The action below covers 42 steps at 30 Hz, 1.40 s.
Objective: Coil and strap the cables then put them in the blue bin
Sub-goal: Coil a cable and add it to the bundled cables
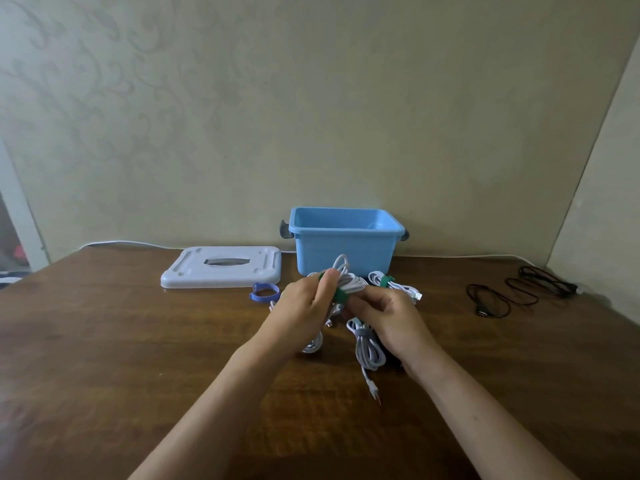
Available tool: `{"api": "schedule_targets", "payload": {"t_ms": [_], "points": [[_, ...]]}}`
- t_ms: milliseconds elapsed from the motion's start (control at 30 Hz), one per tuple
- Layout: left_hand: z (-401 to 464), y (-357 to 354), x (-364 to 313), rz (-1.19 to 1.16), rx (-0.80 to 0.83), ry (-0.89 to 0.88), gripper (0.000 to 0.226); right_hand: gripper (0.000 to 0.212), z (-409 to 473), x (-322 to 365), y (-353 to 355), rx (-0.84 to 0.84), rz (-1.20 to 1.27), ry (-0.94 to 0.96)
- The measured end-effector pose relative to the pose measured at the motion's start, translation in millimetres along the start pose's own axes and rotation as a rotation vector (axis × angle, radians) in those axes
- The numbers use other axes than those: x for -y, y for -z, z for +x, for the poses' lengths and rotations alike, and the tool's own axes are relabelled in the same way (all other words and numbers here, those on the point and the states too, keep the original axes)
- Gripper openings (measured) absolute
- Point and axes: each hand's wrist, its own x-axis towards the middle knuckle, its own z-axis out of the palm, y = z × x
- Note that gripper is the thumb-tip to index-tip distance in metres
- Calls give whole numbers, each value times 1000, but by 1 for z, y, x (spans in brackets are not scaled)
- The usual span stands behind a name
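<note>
Both hands meet over the desk (104, 341) middle: left hand (304, 306) and right hand (384, 317) pinch a coiled white cable (348, 280) wrapped by a green strap (340, 295). Blue bin (346, 249) stands open at the far edge, white lid (221, 268) left of it. Strapped coil (369, 348) lies under the right hand. Black cable (519, 292) lies loose near the far right corner.
</note>
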Motion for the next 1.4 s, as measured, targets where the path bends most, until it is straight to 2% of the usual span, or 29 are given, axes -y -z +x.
{"api": "schedule_targets", "payload": {"t_ms": [133,333,533,667,767,1000,1133,1267,1400], "points": [[0,-5,-4,-9,11,18,48,17,-3,-1,-2,-44,141,-35],[0,-6,-5,-55,11,52,51,22,0,0,-1,-44,99,-19],[0,8,-3,179,-108,-3,48,7,9,-3,11,-32,-238,4],[0,7,-2,236,-118,-42,47,9,3,1,8,80,-158,-21],[1,7,1,312,-139,-115,49,12,2,2,8,78,-128,-51],[0,6,-3,-21,-54,-60,45,15,2,8,14,101,-45,-87],[-2,9,-8,-247,-37,-121,23,35,3,4,24,183,248,-155],[-5,7,-11,-291,-10,-93,20,37,5,4,30,227,470,-262],[-7,4,-13,-303,50,-115,27,35,7,-1,34,224,492,-327]]}}
